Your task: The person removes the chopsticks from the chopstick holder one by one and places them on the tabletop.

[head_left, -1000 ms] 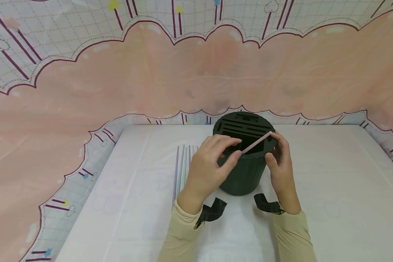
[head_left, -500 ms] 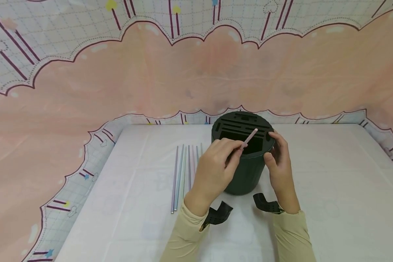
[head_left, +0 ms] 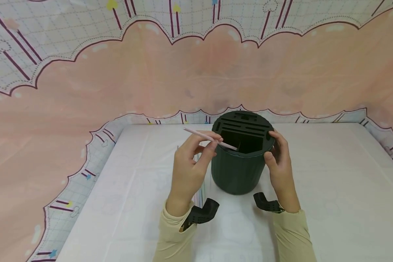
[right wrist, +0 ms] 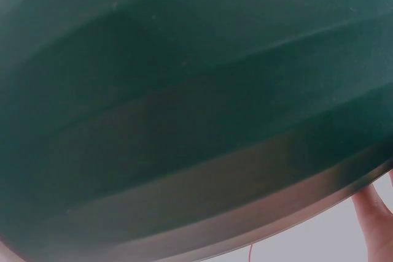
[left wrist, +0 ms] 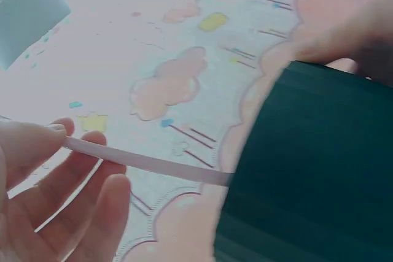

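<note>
A table covered by a plain white cloth fills the lower half of the head view. A printed fabric backdrop rises directly behind the table and wraps around its left and right edges: a broad pink cloud-shaped field with a dark scalloped outline, bordered above and just along the table's far edge by a pale grid pattern with maroon strokes and small yellow and blue shapes. Light is soft and even across the table.

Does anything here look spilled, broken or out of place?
Nothing stands out. The dark green holder stands upright on the table, the left hand pinches a pink straw, and the right hand steadies the holder.
</note>
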The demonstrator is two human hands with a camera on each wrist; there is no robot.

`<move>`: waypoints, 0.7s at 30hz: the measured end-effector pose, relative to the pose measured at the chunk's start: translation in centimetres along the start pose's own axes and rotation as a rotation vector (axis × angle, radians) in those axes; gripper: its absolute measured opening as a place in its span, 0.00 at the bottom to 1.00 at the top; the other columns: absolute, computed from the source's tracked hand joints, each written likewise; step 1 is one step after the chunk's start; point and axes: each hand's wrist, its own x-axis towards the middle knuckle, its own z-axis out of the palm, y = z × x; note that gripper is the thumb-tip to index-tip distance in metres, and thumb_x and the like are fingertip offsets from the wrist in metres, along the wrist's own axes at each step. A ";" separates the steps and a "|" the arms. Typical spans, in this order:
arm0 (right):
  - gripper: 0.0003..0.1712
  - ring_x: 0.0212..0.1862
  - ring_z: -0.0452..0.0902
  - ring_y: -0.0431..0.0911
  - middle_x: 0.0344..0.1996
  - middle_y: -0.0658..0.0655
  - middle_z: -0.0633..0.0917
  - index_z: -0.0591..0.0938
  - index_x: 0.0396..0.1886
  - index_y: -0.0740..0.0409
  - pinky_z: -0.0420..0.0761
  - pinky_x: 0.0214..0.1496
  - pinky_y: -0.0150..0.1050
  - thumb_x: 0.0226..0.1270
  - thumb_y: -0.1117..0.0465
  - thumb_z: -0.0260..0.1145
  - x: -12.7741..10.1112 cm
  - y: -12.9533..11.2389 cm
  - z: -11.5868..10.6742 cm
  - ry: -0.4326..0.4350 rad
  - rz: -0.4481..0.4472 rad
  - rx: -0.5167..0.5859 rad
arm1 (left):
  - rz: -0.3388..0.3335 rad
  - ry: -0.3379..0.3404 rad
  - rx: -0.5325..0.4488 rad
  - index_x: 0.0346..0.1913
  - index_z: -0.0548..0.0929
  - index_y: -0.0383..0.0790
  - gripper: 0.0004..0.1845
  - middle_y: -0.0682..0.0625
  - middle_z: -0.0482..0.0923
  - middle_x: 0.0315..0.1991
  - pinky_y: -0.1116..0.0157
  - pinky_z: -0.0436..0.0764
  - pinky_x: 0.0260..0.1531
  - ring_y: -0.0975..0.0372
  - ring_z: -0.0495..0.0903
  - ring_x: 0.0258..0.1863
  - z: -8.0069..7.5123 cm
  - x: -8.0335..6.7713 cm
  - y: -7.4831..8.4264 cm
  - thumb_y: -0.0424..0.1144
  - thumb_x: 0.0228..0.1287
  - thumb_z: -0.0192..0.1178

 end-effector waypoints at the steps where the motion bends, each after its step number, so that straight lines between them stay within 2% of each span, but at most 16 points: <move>1: 0.29 0.67 0.48 0.49 0.65 0.54 0.56 0.59 0.64 0.52 0.48 0.66 0.47 0.65 0.56 0.56 -0.1 0.0 0.0 0.001 -0.002 -0.003 | 0.005 0.015 -0.026 0.42 0.78 0.36 0.08 0.49 0.79 0.40 0.65 0.79 0.30 0.59 0.77 0.38 -0.3 0.0 0.1 0.28 0.61 0.54; 5: 0.29 0.67 0.48 0.49 0.65 0.55 0.56 0.59 0.64 0.53 0.49 0.66 0.46 0.65 0.57 0.55 -0.2 0.1 0.1 0.000 -0.020 0.002 | 0.033 0.077 -0.138 0.43 0.76 0.30 0.09 0.43 0.78 0.38 0.62 0.79 0.30 0.54 0.76 0.37 -1.5 -0.1 1.1 0.23 0.60 0.52; 10: 0.29 0.67 0.49 0.48 0.65 0.56 0.56 0.58 0.65 0.54 0.49 0.66 0.46 0.66 0.57 0.55 -0.4 0.3 0.2 0.002 -0.029 -0.010 | 0.058 0.195 -0.242 0.41 0.73 0.22 0.07 0.38 0.76 0.36 0.59 0.78 0.37 0.51 0.76 0.36 -3.1 -0.1 2.3 0.22 0.61 0.49; 16: 0.29 0.67 0.48 0.47 0.66 0.54 0.56 0.59 0.64 0.53 0.48 0.66 0.46 0.66 0.56 0.55 -0.5 0.3 0.5 0.010 -0.036 -0.032 | 0.056 0.337 -0.374 0.41 0.73 0.22 0.08 0.36 0.74 0.33 0.54 0.76 0.41 0.48 0.76 0.35 -4.9 -0.3 2.0 0.22 0.60 0.49; 18: 0.29 0.67 0.47 0.47 0.66 0.55 0.55 0.59 0.64 0.54 0.47 0.66 0.46 0.66 0.56 0.55 -0.5 0.3 0.6 0.012 -0.043 -0.030 | 0.038 0.351 -0.385 0.42 0.73 0.21 0.08 0.36 0.74 0.33 0.54 0.76 0.40 0.48 0.76 0.34 -5.4 -0.4 1.7 0.22 0.60 0.49; 21: 0.29 0.67 0.47 0.47 0.66 0.55 0.55 0.59 0.64 0.54 0.47 0.66 0.46 0.66 0.56 0.55 -0.6 0.5 0.6 0.015 -0.046 -0.035 | -0.027 0.332 -0.307 0.43 0.74 0.22 0.09 0.36 0.74 0.33 0.55 0.77 0.40 0.49 0.76 0.34 -6.2 -0.5 1.5 0.23 0.61 0.49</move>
